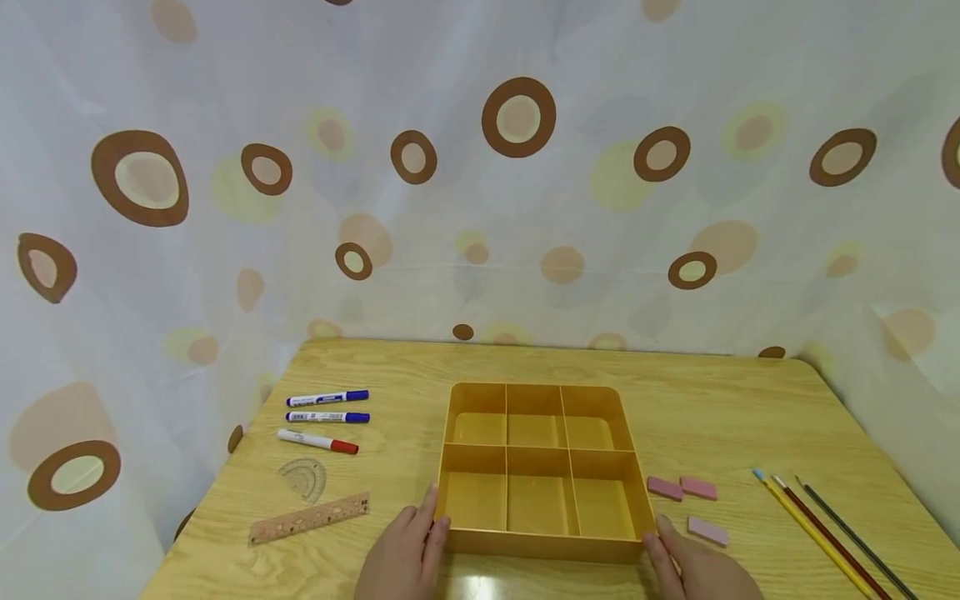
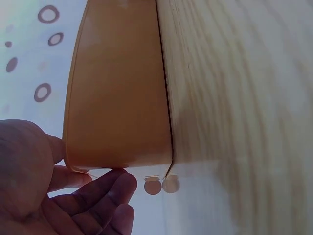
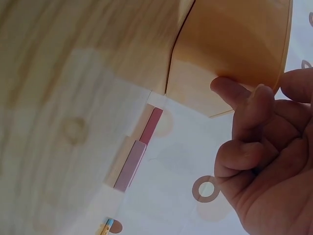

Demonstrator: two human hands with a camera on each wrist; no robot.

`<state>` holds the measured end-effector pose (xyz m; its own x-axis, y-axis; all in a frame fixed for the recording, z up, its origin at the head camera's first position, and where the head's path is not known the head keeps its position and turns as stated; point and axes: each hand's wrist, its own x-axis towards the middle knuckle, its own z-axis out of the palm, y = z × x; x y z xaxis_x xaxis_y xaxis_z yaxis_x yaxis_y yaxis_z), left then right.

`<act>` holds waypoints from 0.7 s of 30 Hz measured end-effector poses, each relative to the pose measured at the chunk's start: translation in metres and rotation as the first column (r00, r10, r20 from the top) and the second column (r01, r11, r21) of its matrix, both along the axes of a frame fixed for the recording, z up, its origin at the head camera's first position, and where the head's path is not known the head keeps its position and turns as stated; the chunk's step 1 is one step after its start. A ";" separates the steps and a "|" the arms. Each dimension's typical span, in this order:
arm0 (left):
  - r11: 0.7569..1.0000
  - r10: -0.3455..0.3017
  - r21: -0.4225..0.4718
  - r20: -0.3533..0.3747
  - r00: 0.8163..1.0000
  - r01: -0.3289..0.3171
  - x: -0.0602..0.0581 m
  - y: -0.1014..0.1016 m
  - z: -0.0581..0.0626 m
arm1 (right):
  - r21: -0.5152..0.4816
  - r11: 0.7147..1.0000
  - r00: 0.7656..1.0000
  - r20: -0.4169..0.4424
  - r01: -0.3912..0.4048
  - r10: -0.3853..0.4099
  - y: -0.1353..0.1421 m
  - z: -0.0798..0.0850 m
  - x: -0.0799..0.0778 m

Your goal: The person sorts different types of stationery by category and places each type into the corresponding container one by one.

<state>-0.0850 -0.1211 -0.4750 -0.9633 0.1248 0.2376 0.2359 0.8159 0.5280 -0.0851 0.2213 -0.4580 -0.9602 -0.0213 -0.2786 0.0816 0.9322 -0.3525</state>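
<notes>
A yellow compartment box (image 1: 543, 546) with a grid of sections stands on the wooden table, its sections holding nothing. At its near left corner, my left hand (image 1: 405, 546) grips the wall between thumb and fingers. My right hand (image 1: 697, 562) grips the near right corner in the same way. In the left wrist view, the left hand's fingertips (image 2: 124, 185) touch the end of the box wall (image 2: 117, 88). The right wrist view has a fingertip (image 3: 225, 88) against the box's side (image 3: 234, 39), with the thumb by the rim. The box's underside is hidden.
Left of the box lie two blue-capped markers (image 1: 327, 417), a red-capped marker (image 1: 318, 441), a clear protractor (image 1: 303, 479) and a ruler (image 1: 309, 518). On the right are three pink erasers (image 1: 707, 531), a yellow paintbrush (image 1: 813, 533), a dark red brush (image 1: 832, 537) and a dark pencil (image 1: 855, 537).
</notes>
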 end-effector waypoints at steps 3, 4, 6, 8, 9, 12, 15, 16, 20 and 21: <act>1.000 -0.004 -0.003 -0.009 1.000 0.004 0.001 -0.001 0.000 | -0.020 1.000 0.999 0.036 0.018 -0.017 0.000 -0.001 0.002; 1.000 -0.004 -0.005 0.002 1.000 0.004 0.002 -0.001 0.000 | -0.026 0.999 0.999 0.051 0.019 -0.017 0.000 -0.002 0.002; 1.000 -0.003 -0.004 0.033 0.999 0.003 0.002 -0.002 -0.001 | -0.035 0.999 0.997 0.070 0.020 -0.018 0.001 -0.003 0.003; 1.000 0.008 -0.005 0.086 0.996 -0.008 0.002 -0.003 -0.001 | -0.050 0.998 0.995 0.095 0.024 -0.020 0.001 -0.004 0.002; 1.000 0.008 -0.004 0.103 0.995 -0.008 0.002 -0.003 -0.001 | -0.057 0.998 0.995 0.101 0.021 -0.015 0.002 -0.004 0.002; 1.000 0.010 0.013 0.116 0.993 -0.012 0.003 -0.003 -0.001 | -0.072 0.997 0.995 0.103 0.018 -0.011 0.002 -0.004 0.002; 1.000 0.007 0.028 0.111 0.994 -0.010 0.004 -0.003 -0.001 | -0.057 0.998 0.996 0.087 0.016 -0.011 0.002 -0.004 0.003; 0.999 0.008 0.031 0.115 0.993 -0.012 0.004 -0.003 0.000 | -0.047 0.999 0.997 0.081 0.016 -0.012 0.001 -0.004 0.003; 1.000 0.015 0.017 0.134 0.991 -0.017 0.003 -0.002 0.002 | -0.012 1.000 0.998 0.056 0.022 -0.021 -0.001 -0.003 0.004; 1.000 0.019 0.011 0.137 0.990 -0.021 0.003 -0.002 0.003 | -0.007 1.000 0.999 0.045 0.021 -0.021 -0.002 -0.003 0.004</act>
<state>-0.0821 -0.1230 -0.4719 -0.9891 0.1031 0.1047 0.1445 0.8126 0.5647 -0.0810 0.2194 -0.4608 -0.9469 -0.0037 -0.3215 0.1170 0.9274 -0.3553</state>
